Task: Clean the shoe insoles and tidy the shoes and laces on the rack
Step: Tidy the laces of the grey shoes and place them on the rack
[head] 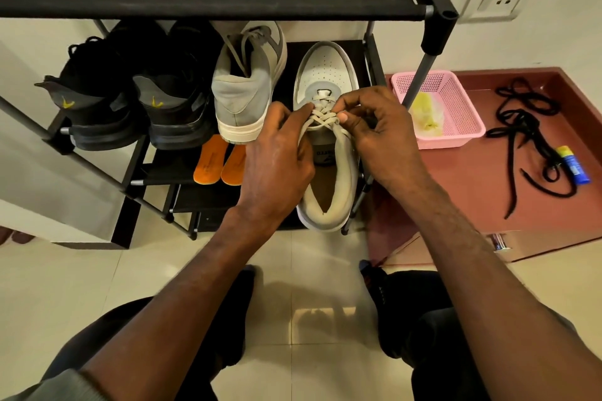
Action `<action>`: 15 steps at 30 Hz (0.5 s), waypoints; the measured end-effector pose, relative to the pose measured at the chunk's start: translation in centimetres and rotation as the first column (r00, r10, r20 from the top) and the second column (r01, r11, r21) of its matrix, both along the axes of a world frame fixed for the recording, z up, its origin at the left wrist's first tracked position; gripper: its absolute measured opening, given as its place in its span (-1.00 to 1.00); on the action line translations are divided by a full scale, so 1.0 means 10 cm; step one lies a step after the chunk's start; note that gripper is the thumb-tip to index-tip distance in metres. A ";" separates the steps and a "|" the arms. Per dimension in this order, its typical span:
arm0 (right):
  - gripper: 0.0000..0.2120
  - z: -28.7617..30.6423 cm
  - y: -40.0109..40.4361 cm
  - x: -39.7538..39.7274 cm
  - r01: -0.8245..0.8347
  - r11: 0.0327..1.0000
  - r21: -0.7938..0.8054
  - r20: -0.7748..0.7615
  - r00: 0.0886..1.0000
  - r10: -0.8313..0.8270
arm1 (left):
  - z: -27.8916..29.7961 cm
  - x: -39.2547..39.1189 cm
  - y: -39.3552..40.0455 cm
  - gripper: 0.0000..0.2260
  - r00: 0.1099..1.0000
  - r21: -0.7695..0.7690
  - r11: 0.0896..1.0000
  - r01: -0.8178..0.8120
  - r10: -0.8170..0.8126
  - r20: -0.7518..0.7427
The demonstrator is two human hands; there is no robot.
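A white and grey sneaker [327, 75] lies on the black rack's middle shelf [355, 49], toe pointing away from me. My left hand [277, 166] and my right hand [378, 140] both pinch its pale lace [321, 117] over the tongue. Its partner, a grey sneaker [247, 81], stands tilted with heel toward me just to the left. A pair of black shoes [130, 98] fills the shelf's left half. Two orange insoles [220, 161] lie on the shelf below.
A pink plastic basket [456, 130] holding a yellow cloth [425, 114] sits on the red-brown floor strip to the right. Loose black laces [527, 127] and a blue and yellow tube [573, 166] lie beyond it. My knees are at the bottom of the view.
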State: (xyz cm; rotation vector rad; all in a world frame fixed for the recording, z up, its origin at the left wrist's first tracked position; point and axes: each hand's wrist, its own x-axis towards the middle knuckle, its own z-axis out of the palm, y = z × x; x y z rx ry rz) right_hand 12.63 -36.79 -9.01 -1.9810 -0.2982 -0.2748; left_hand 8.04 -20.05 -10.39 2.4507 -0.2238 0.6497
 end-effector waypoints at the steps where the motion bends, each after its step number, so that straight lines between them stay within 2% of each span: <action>1: -0.83 0.01 0.01 0.00 0.006 1.000 0.017 -0.017 1.000 -0.006 | 0.00 0.00 0.00 -0.57 1.000 0.016 1.000 0.000 0.000 0.001; 4: -0.80 0.03 0.04 -0.01 0.028 0.995 0.096 -0.072 0.997 -0.021 | -0.01 0.00 -0.03 -0.56 1.000 0.067 0.998 -0.002 0.002 0.008; 8: -0.81 0.03 0.08 -0.02 0.047 0.990 0.134 -0.109 0.993 -0.033 | -0.01 0.01 -0.04 -0.56 1.000 0.062 0.998 -0.020 0.020 0.003; 11: -0.87 0.02 0.04 -0.02 0.023 0.989 0.147 -0.086 0.996 -0.010 | 0.00 0.02 -0.03 -0.58 1.000 0.020 0.999 -0.025 0.025 0.008; 15: -0.79 0.08 -0.14 -0.05 -0.077 0.983 0.167 -0.115 0.989 0.097 | 0.02 0.01 -0.03 -0.67 0.999 -0.077 0.997 -0.017 0.019 0.033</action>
